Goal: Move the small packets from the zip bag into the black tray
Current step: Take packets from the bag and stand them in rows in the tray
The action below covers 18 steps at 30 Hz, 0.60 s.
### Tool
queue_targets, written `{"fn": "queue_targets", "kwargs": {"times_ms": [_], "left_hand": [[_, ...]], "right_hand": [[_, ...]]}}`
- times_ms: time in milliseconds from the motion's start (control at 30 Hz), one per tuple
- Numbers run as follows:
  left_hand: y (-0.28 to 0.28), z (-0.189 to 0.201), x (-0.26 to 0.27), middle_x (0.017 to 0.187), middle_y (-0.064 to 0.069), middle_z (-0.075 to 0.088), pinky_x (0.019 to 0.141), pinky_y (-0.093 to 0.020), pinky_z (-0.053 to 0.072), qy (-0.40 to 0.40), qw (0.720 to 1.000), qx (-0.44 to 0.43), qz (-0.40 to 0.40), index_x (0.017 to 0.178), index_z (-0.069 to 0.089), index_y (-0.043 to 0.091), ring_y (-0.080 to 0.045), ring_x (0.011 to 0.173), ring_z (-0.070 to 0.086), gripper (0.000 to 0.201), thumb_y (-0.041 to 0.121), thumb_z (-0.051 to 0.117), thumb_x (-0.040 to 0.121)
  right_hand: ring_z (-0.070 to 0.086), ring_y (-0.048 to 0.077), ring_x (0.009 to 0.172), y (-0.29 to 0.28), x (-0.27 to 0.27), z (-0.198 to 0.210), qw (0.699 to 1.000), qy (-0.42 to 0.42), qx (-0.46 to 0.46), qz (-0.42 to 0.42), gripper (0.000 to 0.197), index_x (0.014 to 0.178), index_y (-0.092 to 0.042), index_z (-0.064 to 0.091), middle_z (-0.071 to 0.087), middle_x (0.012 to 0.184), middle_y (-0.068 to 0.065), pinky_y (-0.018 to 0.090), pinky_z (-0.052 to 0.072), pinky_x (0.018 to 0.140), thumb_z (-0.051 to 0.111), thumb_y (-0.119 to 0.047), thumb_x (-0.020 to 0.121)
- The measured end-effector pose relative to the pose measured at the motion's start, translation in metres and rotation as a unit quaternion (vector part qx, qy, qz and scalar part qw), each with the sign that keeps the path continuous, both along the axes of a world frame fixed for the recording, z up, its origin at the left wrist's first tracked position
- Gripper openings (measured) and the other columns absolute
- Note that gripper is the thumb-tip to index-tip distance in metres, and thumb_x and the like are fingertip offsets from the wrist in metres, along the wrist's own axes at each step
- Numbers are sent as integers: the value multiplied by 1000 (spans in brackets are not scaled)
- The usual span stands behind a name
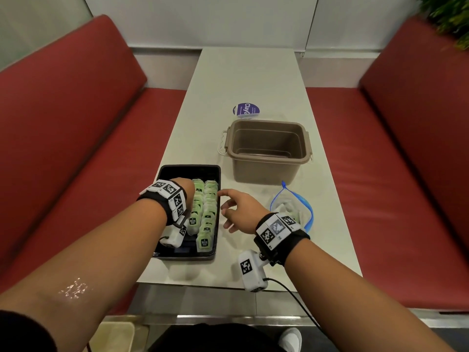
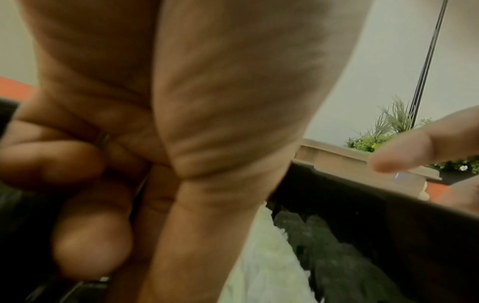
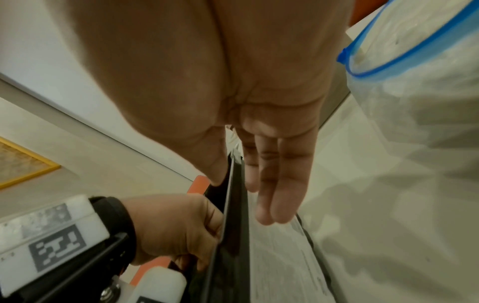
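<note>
Head view. Item one: black tray (image 1: 175,171) at the near left of the bench (image 1: 248,80). I log two rows of small packets (image 1: 206,214) standing on edge along its right side, green and white, overlapping like filed cards. Item two: zip bag (image 1: 291,207), clear with a blue seal strip, mouth open, lying at the near right beside the tray; a few packets show dimly through its film. Item three: brown tub (image 1: 269,148), nothing visible inside, just behind the bag. Item four: a round purple-and-white lid (image 1: 246,109) behind the tub. My left hand (image 1: 181,186) reaches down into the tray beside the rows; my right hand (image 1: 239,208) hovers over the tray's right rim, between tray and bag.

Left wrist view. Left grip: fingers (image 2: 90,246) curled, thumb running down toward a pale packet edge; whether it pinches that packet I cannot tell. Darker packet tops stand along the tray wall.

Right wrist view. Right grip: fingers (image 3: 274,184) straight and lying together, holding nothing, over the rim. The bag's blue strip (image 3: 404,53) sits just to one side.

Handling note, my judgement: the packets look light, thin and limp, and likely slippery, so pinch each by its top edge. The bag is soft and will slide unless steadied at its mouth.
</note>
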State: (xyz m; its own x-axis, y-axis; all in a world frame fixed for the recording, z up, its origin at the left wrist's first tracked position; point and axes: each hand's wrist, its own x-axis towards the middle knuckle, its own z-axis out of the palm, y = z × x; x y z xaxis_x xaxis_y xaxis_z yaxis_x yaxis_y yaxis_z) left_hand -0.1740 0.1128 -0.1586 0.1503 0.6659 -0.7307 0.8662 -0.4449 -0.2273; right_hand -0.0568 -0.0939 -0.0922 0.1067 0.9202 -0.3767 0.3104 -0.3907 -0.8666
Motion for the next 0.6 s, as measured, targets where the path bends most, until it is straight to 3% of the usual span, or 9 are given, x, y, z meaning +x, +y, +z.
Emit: {"fn": "queue_targets", "kwargs": {"times_ms": [33,100,233,300,367,467,500,600], "left_hand": [[-28,43,-3,72,4,55,71,-28,52,-22,999,41,-24,79,60,15,-23,87,68,40,45,81,67],[-56,89,5,74,3,61,70,-30,54,-64,993,70,-71,74,60,15,-21,79,67,33,40,81,74],[-77,118,31,90,0,71,76,-32,52,-219,968,74,-92,91,74,15,-20,85,65,30,44,74,82],[-100,129,51,91,5,71,77,-27,47,-310,941,58,-122,92,76,20,-14,87,64,23,41,71,86],[-124,126,77,90,8,73,78,-27,49,-368,918,33,-146,91,76,22,-12,86,65,15,35,71,86],[-159,104,108,90,7,74,79,-29,52,-383,906,17,-181,89,77,24,-14,86,66,10,29,70,85],[-167,95,114,90,6,74,78,-30,52,-382,905,19,-185,90,77,25,-15,85,66,11,29,68,85],[-193,63,128,92,3,73,78,-34,53,-356,920,26,-162,93,76,26,-20,88,65,16,32,63,87]], "right_hand": [[65,23,69,-2,7,2,1000,-4,6,-3,45,139,-19,47,58,104,5,42,61,71,48,-2,98],[67,21,71,-8,26,6,999,-15,22,-19,40,134,-19,50,60,106,4,39,61,69,47,-2,98],[67,14,67,-28,77,8,990,-97,65,-81,27,108,-21,62,71,100,-1,17,48,55,47,-2,96],[62,13,68,-40,102,4,979,-144,77,-122,25,98,-20,66,73,92,0,16,44,60,50,-1,92],[61,15,76,-52,121,1,971,-188,55,-140,18,90,-22,67,71,84,-1,19,44,68,56,-7,90],[59,19,74,-67,134,-9,961,-255,-16,-104,7,83,-28,63,57,69,-8,19,40,58,63,-23,88],[60,21,77,-72,135,-13,957,-273,-38,-86,1,87,-28,63,55,72,-8,23,39,62,64,-28,87],[62,29,89,-84,135,-30,942,-311,-116,-41,32,114,-25,60,46,108,3,28,46,77,64,-39,86]]}}
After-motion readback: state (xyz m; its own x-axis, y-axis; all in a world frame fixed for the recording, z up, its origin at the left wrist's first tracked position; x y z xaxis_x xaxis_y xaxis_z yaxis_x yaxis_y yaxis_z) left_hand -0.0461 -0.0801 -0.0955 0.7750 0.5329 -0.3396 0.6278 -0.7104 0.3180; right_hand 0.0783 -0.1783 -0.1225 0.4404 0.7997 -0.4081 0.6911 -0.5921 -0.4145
